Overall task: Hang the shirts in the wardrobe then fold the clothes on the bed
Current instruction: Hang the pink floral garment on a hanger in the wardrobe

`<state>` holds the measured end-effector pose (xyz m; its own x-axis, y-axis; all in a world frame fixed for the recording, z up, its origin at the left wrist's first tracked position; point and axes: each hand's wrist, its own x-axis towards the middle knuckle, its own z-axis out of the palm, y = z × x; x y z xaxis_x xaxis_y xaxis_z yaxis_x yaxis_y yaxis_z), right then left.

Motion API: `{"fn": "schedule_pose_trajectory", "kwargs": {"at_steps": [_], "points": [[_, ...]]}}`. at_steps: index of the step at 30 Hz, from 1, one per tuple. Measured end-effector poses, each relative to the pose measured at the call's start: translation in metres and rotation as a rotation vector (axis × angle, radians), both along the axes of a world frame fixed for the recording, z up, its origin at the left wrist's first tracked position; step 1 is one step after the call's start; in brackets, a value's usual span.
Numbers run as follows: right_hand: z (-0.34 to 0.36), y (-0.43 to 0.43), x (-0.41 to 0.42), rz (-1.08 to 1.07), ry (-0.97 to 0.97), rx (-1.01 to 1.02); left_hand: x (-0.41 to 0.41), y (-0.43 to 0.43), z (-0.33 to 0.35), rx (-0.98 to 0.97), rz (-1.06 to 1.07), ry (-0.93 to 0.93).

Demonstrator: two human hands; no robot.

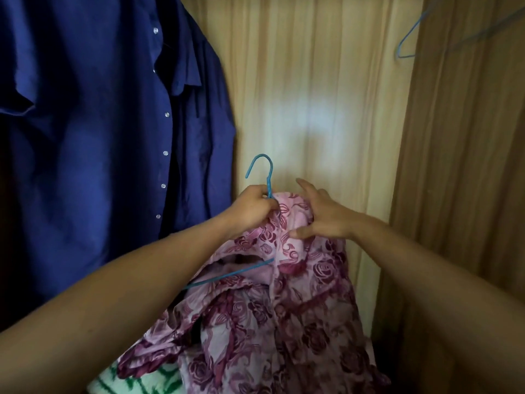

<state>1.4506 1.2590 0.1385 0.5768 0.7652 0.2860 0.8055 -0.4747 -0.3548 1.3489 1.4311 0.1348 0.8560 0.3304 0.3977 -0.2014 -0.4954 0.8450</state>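
We are standing in front of the open wardrobe [326, 81], looking at its pale wooden back panel. With our left hand [251, 210] we are gripping the blue hanger [268, 177] just below its hook, the fingers closed around the neck together with a bit of cloth. The hook is pointing up, free of any rail, and one arm of the hanger is showing lower down, coming out of the cloth toward the left. The pink floral shirt [284, 308] is draped over this hanger and is hanging down in loose folds between our two forearms. Our right hand [321, 216] is lying on the top of the shirt, near the collar part; the fingers are spread and the thumb is pressing on the fabric, so this hand is open and is not gripping anything. On the left a dark blue shirt [99, 137] with white buttons is hanging inside the wardrobe. At the top right an empty blue hanger [409, 38] is hanging, well apart from our hands. At the bottom a green and white cloth [136, 379] is lying under the floral shirt.
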Motion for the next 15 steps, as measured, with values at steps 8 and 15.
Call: {"fn": "schedule_pose_trajectory", "kwargs": {"at_steps": [8, 15], "points": [[-0.030, 0.003, 0.011, 0.037, -0.327, 0.120, -0.030, 0.055, 0.001, 0.057, -0.054, 0.168], [-0.035, -0.015, 0.027, -0.001, -0.334, 0.192, -0.061, 0.147, -0.063, 0.114, 0.161, 0.611]]}}
